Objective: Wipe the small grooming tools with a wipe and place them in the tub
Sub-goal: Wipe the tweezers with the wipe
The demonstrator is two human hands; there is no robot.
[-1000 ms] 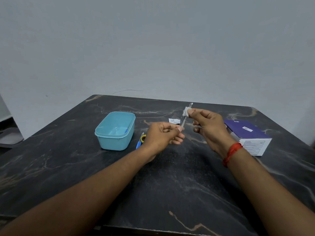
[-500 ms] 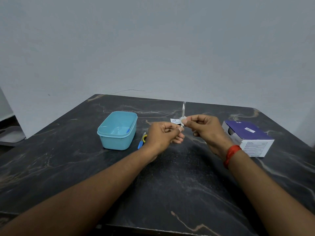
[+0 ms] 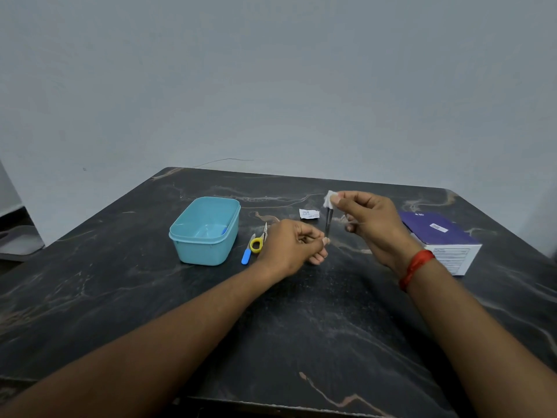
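My left hand (image 3: 294,247) pinches the lower end of a thin metal grooming tool (image 3: 328,222), held nearly upright above the dark marble table (image 3: 301,327). My right hand (image 3: 366,220) pinches a small white wipe (image 3: 330,198) around the tool's upper tip. A light blue tub (image 3: 208,232) stands open to the left, with a small blue item just visible inside at its right wall. Between the tub and my left hand lie small scissors with a yellow loop (image 3: 258,242) and a blue-handled tool (image 3: 246,255).
A purple and white box (image 3: 443,241) lies at the right, just behind my right wrist. A torn white sachet (image 3: 309,214) lies behind the hands. A grey wall rises past the table's far edge. A grey object (image 3: 18,241) sits off the table at left.
My right hand slid the wipe down the tool toward my left hand, then back up to its tip. My left hand stayed in place.
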